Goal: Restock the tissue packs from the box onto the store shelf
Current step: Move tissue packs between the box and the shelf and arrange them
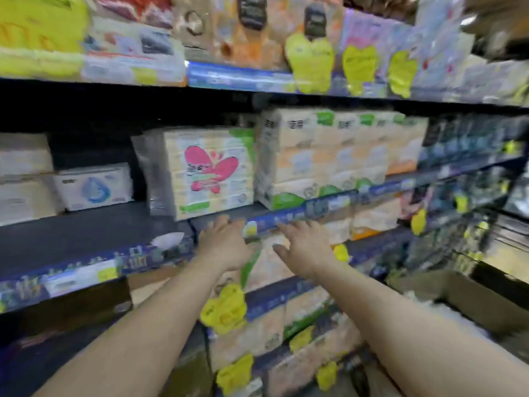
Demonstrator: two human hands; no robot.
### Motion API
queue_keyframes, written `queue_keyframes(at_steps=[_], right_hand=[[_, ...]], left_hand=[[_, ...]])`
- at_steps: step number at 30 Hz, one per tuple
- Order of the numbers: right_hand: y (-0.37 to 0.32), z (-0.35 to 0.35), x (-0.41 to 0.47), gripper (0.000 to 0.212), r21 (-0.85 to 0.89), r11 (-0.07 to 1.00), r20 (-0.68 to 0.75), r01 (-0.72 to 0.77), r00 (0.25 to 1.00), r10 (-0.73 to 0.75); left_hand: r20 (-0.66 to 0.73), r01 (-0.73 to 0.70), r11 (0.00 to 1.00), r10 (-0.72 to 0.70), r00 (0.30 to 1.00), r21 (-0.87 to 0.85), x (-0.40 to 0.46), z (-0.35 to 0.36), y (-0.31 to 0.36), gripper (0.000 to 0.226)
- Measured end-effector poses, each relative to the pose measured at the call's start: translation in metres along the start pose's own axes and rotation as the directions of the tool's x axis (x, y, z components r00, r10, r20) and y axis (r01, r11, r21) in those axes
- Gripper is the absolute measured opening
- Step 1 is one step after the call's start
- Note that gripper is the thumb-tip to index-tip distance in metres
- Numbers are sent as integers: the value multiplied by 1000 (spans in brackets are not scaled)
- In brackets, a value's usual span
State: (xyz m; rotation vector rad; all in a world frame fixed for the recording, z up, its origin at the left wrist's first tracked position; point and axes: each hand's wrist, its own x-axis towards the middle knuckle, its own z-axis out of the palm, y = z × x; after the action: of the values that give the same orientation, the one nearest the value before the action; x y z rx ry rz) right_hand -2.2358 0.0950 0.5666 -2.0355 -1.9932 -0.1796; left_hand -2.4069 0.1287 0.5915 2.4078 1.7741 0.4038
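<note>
Frame blurred. Left hand (pixel 224 242) and right hand (pixel 303 247) spread, released, at blue shelf edge (pixel 289 217) below pink-butterfly tissue pack (pixel 210 173). Brown cardboard box (pixel 458 299) right, cut off, contents unclear.

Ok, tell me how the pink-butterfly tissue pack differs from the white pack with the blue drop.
The butterfly pack is taller, cream-coloured, with a pink mark; the blue-drop pack is lower, white, with a blue mark. The butterfly pack stands near the hands, the blue-drop pack farther left. Both sit on the same shelf.
</note>
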Motion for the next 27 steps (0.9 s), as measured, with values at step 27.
queue_keyframes(at_steps=[27], right_hand=[[608,104,-47,56,36,621,354,-783,591,725]], left_hand=[[589,-264,931,365,721,-253,249,376,448,71]])
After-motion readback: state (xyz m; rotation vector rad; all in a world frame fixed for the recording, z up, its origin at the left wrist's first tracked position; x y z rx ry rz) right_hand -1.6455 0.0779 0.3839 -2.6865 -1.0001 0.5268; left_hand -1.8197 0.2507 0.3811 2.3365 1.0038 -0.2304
